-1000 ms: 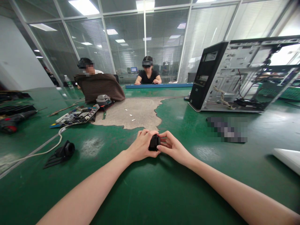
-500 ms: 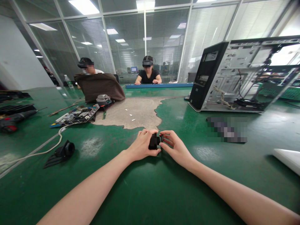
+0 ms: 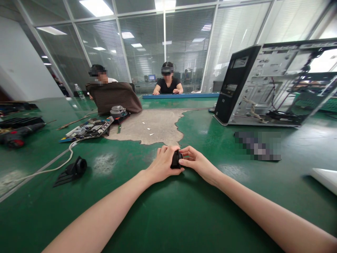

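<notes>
Holding a small black part (image 3: 176,161) between them, the hands meet near the middle of the tabletop (image 3: 168,218), at the near end of a bare patch. From my remote station I see the left hand (image 3: 162,165) wrapped around the part's left side, thumb toward the near edge and fingers over the far side. The right hand (image 3: 198,163) is narrowed, thumb and fingertips set at the part's right end; I cannot tell how firmly they press.

To the near right, a white object (image 3: 326,179) enters at the border. To the left lies a black plastic piece with a round opening (image 3: 76,168), near a pale cable (image 3: 67,161). Farther left I note a black and red power tool (image 3: 21,135) and, to its right, a circuit board (image 3: 89,130). To the right lies a dark strip (image 3: 259,149), its details masked. Beyond it, an opened computer case (image 3: 238,84) stands upright.

The bare patch (image 3: 155,128) reaches toward the far side, where a brown cloth-like panel (image 3: 113,98) leans at left. Two co-workers sit farthest, one (image 3: 98,73) behind that panel, the other (image 3: 168,84) behind a blue strip (image 3: 184,95).
</notes>
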A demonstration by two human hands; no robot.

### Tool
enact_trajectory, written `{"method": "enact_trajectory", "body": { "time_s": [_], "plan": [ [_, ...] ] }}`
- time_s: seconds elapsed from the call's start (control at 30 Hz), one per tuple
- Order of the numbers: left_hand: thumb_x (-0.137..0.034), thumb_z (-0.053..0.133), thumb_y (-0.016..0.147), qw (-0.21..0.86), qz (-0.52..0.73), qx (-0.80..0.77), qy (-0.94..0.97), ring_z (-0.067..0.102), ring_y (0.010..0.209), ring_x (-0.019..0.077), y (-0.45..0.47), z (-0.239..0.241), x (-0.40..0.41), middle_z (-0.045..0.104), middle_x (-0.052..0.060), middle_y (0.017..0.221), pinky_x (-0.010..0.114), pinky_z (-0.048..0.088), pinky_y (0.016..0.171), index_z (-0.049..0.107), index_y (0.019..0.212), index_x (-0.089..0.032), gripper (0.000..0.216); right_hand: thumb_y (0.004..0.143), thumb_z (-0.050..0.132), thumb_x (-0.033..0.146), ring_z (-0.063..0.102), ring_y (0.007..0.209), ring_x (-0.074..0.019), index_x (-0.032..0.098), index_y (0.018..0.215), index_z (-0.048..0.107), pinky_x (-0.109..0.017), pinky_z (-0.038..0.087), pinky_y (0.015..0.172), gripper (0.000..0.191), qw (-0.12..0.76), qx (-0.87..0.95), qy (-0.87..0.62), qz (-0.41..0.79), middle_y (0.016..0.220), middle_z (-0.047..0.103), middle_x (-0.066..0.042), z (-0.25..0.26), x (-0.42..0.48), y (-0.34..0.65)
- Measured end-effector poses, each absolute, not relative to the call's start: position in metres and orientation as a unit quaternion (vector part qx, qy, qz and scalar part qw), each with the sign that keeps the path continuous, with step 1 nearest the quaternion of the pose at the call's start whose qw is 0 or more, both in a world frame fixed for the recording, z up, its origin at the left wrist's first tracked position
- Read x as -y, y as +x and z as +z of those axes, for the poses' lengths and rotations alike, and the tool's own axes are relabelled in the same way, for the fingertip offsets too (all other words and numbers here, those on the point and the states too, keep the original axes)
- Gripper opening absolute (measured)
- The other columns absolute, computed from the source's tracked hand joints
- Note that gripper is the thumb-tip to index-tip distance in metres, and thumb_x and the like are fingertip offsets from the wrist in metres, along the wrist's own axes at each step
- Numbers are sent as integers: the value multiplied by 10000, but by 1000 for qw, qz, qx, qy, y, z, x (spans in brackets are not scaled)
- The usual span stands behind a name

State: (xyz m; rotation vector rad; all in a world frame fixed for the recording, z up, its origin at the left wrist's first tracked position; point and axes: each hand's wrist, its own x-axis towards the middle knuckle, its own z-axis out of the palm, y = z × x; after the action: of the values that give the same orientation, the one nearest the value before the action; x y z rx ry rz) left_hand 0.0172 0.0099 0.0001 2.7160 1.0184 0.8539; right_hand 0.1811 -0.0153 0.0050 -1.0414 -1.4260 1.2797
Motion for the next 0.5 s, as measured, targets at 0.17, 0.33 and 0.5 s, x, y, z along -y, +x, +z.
{"method": "enact_trajectory", "body": {
  "time_s": [0.17,0.33,0.5],
  "plan": [
    [-386,621,674,61,287,-326,899,403,987,249,16,-1,-11,453,75,1139,395,333,819,291,1159,-220,610,699,628,282,572,784,-138,201,928,505,-284,455,697,271,471,597,-416,498,882,562,-9,4,21,180],
    [-375,631,648,67,293,-307,903,402,1037,267,14,2,-9,424,95,1176,428,321,861,249,1197,-223,685,725,602,315,572,824,-146,199,854,508,-319,438,786,197,484,600,-399,496,821,588,3,3,21,181],
    [-326,609,674,71,292,-268,915,334,1165,276,9,6,-4,351,137,1249,451,275,942,184,1238,-198,717,689,640,305,581,830,-154,207,825,485,-345,435,809,228,472,612,-389,501,818,594,10,2,20,183]
  ]
}}
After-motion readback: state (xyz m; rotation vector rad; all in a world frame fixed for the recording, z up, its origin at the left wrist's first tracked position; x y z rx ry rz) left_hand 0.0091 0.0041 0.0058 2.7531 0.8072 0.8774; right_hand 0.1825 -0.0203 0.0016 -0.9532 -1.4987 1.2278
